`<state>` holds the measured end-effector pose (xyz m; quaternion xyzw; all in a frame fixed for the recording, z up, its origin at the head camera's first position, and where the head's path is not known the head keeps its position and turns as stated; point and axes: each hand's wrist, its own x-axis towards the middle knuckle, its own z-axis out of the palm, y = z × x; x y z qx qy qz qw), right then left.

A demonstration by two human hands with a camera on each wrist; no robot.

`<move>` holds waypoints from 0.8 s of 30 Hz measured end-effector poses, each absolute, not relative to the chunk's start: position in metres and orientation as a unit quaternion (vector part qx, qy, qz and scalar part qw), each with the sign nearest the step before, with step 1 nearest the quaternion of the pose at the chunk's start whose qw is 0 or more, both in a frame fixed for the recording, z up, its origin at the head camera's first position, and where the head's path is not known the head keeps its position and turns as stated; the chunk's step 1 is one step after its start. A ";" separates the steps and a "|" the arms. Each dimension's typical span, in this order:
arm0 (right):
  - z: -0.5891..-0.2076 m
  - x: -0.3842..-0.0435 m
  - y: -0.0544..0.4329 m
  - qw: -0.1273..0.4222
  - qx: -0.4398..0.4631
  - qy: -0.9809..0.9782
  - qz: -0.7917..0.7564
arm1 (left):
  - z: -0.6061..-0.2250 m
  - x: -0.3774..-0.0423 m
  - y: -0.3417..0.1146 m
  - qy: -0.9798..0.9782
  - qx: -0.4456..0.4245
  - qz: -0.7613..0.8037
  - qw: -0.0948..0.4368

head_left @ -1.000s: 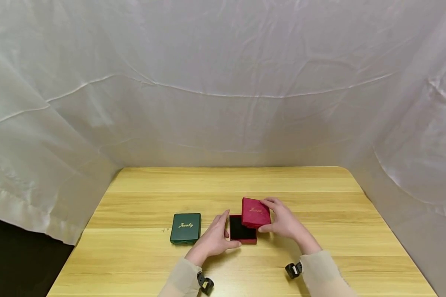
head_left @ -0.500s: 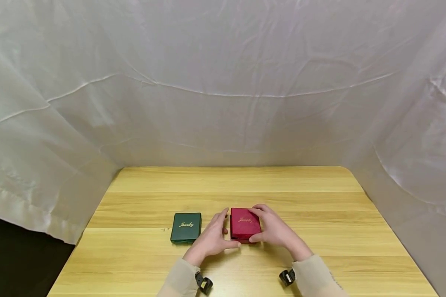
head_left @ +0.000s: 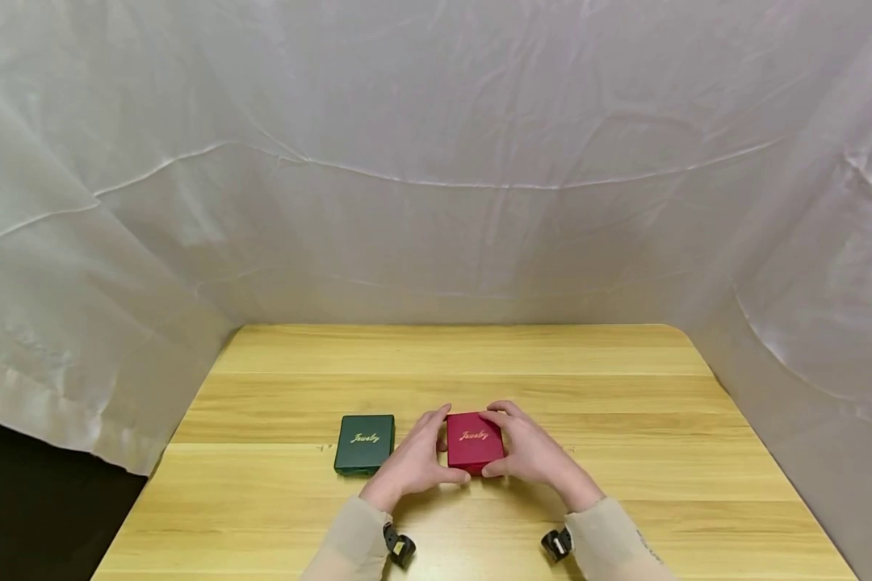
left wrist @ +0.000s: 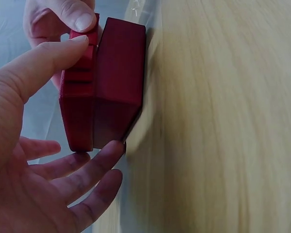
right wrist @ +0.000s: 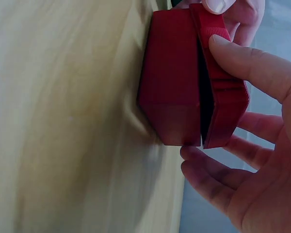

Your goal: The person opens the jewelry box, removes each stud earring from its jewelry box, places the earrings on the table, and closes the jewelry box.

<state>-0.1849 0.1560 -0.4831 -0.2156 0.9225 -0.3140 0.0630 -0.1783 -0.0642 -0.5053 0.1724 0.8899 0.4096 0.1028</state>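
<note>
A red jewelry box lid (head_left: 474,444) with gold "Jewelry" lettering sits over its red base (right wrist: 169,68), which stands on the table. The right wrist view shows a narrow dark gap between lid and base, so the lid is slightly tilted. My right hand (head_left: 534,453) grips the lid from the right, thumb on its ribboned front side and fingers at its back. My left hand (head_left: 416,464) holds the box from the left; its thumb (left wrist: 63,54) presses the lid's front and its fingertips reach the far side of lid and base. The box's inside is hidden.
A closed green jewelry box (head_left: 364,444) lies on the table left of my left hand. The wooden table (head_left: 589,387) is enclosed by pale cloth (head_left: 436,226) at the back and sides. A small black camera (head_left: 556,545) hangs at each wrist.
The right hand has brought the red lid left and down from beside the open base onto it, covering the black interior. The left hand has stayed nearly in place at the box's left.
</note>
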 end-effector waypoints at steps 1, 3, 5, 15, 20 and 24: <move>-0.484 -0.184 0.156 0.063 -0.215 0.922 -0.315 | -0.505 -0.178 -0.064 0.890 0.172 0.409 0.104; -0.486 -0.183 0.157 0.063 -0.211 0.922 -0.318 | -0.505 -0.178 -0.063 0.890 0.173 0.409 0.107; -0.487 -0.182 0.158 0.062 -0.209 0.921 -0.322 | -0.505 -0.178 -0.063 0.891 0.175 0.405 0.107; -0.493 -0.179 0.161 0.053 -0.209 0.918 -0.334 | -0.507 -0.178 -0.062 0.892 0.181 0.398 0.111; -0.495 -0.179 0.162 0.051 -0.213 0.914 -0.341 | -0.507 -0.178 -0.061 0.892 0.180 0.402 0.101; -0.496 -0.179 0.163 0.051 -0.216 0.912 -0.344 | -0.507 -0.177 -0.060 0.892 0.179 0.403 0.093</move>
